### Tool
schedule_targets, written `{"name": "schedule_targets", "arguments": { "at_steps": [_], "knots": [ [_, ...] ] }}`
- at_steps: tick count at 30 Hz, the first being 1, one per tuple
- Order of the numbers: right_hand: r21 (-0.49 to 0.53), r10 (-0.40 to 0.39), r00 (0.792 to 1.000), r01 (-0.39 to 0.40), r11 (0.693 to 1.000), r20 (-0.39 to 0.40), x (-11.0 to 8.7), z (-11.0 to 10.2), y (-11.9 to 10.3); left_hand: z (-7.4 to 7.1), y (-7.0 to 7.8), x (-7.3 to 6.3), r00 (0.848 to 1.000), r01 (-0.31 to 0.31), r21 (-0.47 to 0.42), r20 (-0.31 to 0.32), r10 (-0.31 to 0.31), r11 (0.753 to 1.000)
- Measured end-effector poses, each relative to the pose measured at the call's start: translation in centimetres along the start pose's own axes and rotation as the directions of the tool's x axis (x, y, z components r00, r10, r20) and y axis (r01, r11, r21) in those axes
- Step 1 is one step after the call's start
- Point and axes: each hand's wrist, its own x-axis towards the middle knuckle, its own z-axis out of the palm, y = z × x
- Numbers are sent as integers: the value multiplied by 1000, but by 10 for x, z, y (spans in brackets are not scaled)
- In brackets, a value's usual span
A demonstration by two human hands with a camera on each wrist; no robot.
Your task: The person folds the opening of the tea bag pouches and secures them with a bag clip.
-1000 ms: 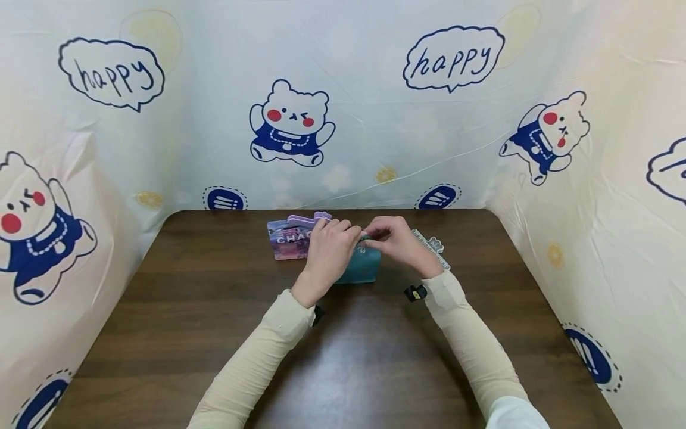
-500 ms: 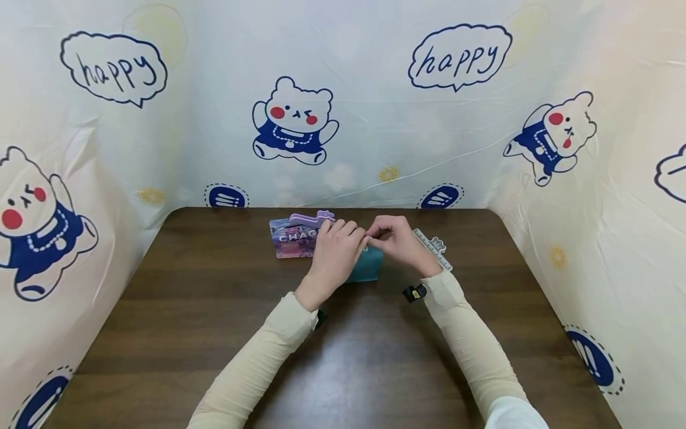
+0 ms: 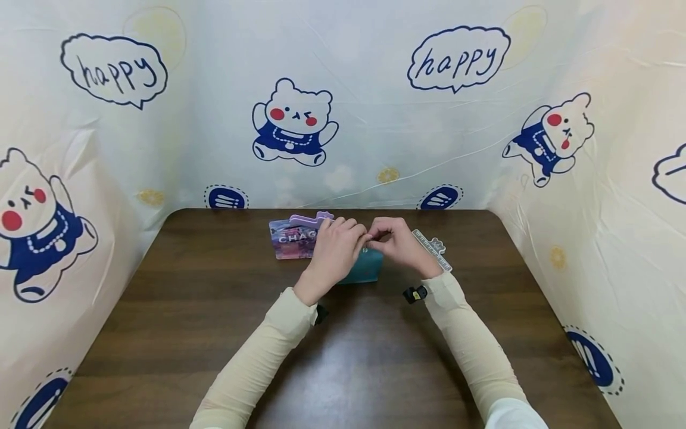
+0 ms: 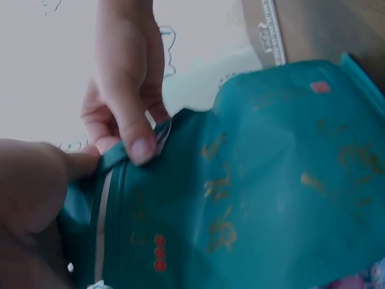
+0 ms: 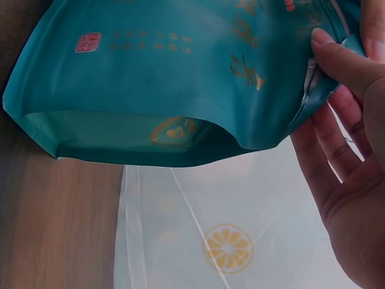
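Near the far edge of the worktop (image 3: 343, 357), the teal bag (image 3: 365, 268) is between the two hands. The right hand (image 3: 396, 239) pinches its top edge, thumb on the front, fingers behind. The left hand (image 3: 336, 249) bends over that same edge and seems to grip it, though I can't see its fingertips well. Left of them is a packet (image 3: 289, 241) with a purple clip (image 3: 305, 220) along its top; a ruler clip (image 3: 433, 249) lies to the right.

Downward head view, near wrist views sharing pouch (image 4: 271, 174)
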Motion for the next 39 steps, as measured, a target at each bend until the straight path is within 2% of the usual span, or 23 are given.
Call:
{"name": "schedule_targets", "arguments": {
  "at_steps": [3,7,12,16,22,27,32,36,39],
  "knots": [
    [12,-8,1000,8,1000,22,1,-2,2,-2,-5,0,999,-23,-11,23,24,1000],
    [36,0,999,-1,999,49,2,-3,2,-2,-9,-1,999,-31,-40,-11,31,999],
    [52,18,998,-21,998,62,3,-4,1,1,-7,0,998,-13,-64,-65,9,998],
    [60,24,998,-28,998,64,2,-4,1,4,-5,0,997,15,-73,-78,-21,997],
    [78,44,996,-50,996,79,2,-5,1,6,-4,-1,998,21,-75,-65,-26,997],
    [52,74,994,-79,996,85,1,-6,2,4,-3,-1,999,-16,-32,-37,15,999],
    [28,43,997,-45,999,67,0,-5,2,3,-3,-3,999,-39,-34,-35,38,999],
    [7,3,1000,-3,1000,28,0,-1,1,5,-3,-4,997,-33,-52,-66,30,998],
    [0,6,1000,-6,1000,-6,-1,1,1,6,-3,-4,996,-25,-51,-91,20,998]
  ]
}}
